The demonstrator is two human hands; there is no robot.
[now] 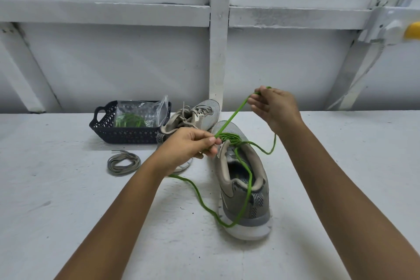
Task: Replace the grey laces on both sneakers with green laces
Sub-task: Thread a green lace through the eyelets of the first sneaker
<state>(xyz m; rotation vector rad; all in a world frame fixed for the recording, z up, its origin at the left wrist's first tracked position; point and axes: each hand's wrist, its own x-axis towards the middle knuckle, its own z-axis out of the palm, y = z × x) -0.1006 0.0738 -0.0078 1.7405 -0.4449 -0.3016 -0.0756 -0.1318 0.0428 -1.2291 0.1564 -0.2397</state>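
A grey sneaker (244, 188) stands on the white table with its heel toward me, threaded with a green lace (234, 116). My left hand (191, 145) pinches the lace close to the top eyelets. My right hand (272, 107) holds the same strand raised and taut, up and to the right. Loose green ends trail over the shoe's opening and across the table. Behind it lies the second sneaker (195, 118), with grey laces in it. A coil of removed grey lace (123, 163) rests to the left.
A dark perforated basket (127, 134) at the back left holds a clear plastic bag (141, 113) with more green lace inside. A white framed wall runs along the far edge of the table (56, 200).
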